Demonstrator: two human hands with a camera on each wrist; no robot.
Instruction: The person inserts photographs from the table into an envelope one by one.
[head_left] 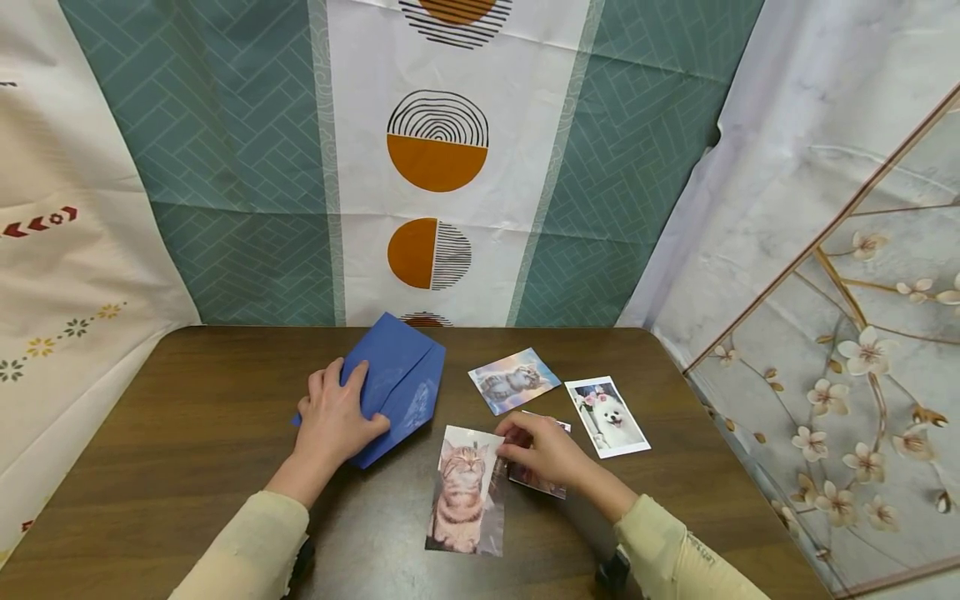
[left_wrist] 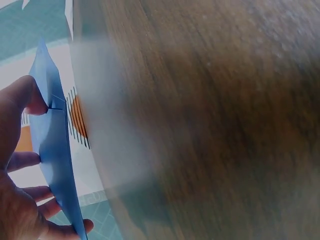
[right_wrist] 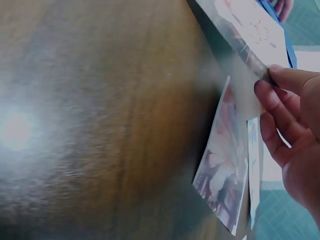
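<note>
A blue envelope (head_left: 401, 358) lies slanted toward the back of the table, its flap seam showing. My left hand (head_left: 333, 412) grips it from above, thumb on one side and fingers spread toward the other; in the left wrist view the envelope (left_wrist: 52, 135) appears edge-on between them. With thumb and fingertips my right hand (head_left: 546, 450) pinches the upper right corner of a photo card of an orange tabby cat (head_left: 461, 496). The right wrist view shows this card tilted above the table. Beneath the right hand lies another photo card (head_left: 551, 486), partly covered by that hand.
Beyond the right hand, a card with a grey kitten (head_left: 513, 382) lies on the brown wooden table (head_left: 195, 433). A white-bordered photo of a white dog (head_left: 611, 421) is to its right. Patterned cloths (head_left: 247, 167) hang along the table's back and sides.
</note>
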